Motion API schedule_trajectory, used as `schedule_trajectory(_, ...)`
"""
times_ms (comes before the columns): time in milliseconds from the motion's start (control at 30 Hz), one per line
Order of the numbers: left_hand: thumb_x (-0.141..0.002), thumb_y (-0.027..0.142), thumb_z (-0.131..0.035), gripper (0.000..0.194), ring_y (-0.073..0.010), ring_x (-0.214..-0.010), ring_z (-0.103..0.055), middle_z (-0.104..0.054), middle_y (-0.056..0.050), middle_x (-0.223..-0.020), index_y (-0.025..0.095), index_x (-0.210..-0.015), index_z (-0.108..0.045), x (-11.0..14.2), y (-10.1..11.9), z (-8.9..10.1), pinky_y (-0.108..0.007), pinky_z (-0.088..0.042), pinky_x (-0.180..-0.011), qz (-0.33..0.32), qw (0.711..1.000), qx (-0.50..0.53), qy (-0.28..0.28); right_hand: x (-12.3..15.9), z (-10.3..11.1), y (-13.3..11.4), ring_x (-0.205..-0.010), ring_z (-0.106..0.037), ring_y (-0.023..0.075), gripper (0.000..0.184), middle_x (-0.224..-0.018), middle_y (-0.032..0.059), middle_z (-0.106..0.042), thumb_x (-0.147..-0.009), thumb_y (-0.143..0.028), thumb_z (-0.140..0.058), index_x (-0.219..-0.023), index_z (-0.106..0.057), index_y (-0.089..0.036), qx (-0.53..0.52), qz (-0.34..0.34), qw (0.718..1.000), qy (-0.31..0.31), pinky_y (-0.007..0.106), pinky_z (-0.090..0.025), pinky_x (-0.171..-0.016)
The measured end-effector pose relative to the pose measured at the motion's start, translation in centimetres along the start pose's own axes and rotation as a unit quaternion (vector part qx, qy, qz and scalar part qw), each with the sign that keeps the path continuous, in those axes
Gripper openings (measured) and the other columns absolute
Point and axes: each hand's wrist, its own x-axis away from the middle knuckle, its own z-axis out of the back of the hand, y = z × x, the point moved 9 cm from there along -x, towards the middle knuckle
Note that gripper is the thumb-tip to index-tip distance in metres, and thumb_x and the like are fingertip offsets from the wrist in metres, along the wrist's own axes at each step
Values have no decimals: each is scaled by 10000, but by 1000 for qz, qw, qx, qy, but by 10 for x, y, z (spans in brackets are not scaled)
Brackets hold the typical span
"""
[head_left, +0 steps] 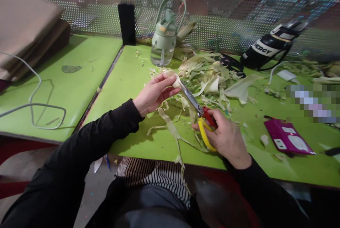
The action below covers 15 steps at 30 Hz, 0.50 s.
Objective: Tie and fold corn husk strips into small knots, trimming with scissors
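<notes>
My left hand (pixel 154 93) pinches a pale corn husk piece (pixel 174 78) just above the green table (pixel 132 79). My right hand (pixel 225 137) grips scissors (pixel 198 109) with red and yellow handles. Their metal blades point up-left and meet the husk at my left fingertips. Long husk strips (pixel 172 132) hang and lie below the two hands, one trailing over the table's front edge. A heap of husks (pixel 212 75) lies just beyond the scissors.
A pale green water bottle (pixel 165 34) stands behind the heap by a perforated metal screen. A black bottle (pixel 268 49) lies at the right. A magenta packet (pixel 288 137) lies right of my hand. A grey cable (pixel 34 105) loops on the left table; folded brown material sits far left.
</notes>
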Motion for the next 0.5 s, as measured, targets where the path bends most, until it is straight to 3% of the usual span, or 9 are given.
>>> schedule_trajectory(333,-963,57,-543,188,-41,-599,-656,-656,23,-723,127,-795,-592,2,-1,-1,-151,-572,-673,8,1000,-9,4,2,5,-1,-481,-529,151,628,-593,10,-614,-790,-803,-526,-872,-670,-197,1,3,1000,30,280,-387,-492)
schedule_trajectory(500,-966,60,-540,173,-38,-606,-652,-652,24,-737,121,-817,-601,1,-1,-1,-154,-569,-686,6,1000,-19,-2,5,4,2,-457,-496,154,647,-571,15,-606,-762,-839,-507,-834,-642,-211,-59,-42,997,-9,293,-372,-469)
